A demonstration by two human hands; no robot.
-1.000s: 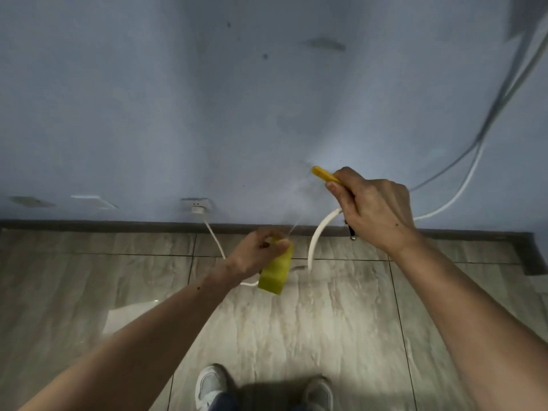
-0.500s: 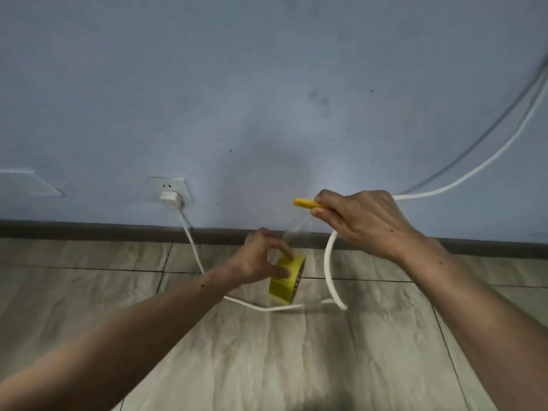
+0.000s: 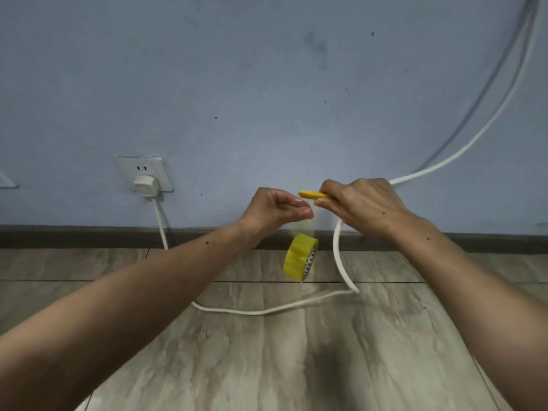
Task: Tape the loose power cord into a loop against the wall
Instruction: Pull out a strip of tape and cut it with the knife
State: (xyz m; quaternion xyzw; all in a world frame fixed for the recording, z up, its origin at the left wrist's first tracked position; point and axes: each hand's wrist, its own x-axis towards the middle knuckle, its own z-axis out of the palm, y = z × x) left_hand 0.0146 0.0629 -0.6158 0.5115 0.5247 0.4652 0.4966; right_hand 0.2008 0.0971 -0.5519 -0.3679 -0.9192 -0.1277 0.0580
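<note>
1. Compared with half a second ago, the tape roll (image 3: 300,256) is no longer gripped by the left hand (image 3: 277,210); it is now seen below that hand, hanging on a faint strip of clear tape (image 3: 310,225) in front of the baseboard (image 3: 89,237).
2. The left hand has been raised since then, and its fingers (image 3: 302,213) are curled with thumb and forefinger pinched together on the upper end of the strip.
3. The right hand (image 3: 364,207) has stayed closed round a yellow cutter (image 3: 312,195) and the power cord (image 3: 338,256), with its fingers wrapped tightly.
4. One power cord is counted: it runs from the plug (image 3: 144,184) in the wall socket (image 3: 141,173), down along the floor (image 3: 267,366), up in a curve into the right hand, then away up the wall (image 3: 267,84) to the right.
5. One roll of tape, one cutter, one plug and two hands are counted.
6. No part of the cord is seen taped to the wall.
</note>
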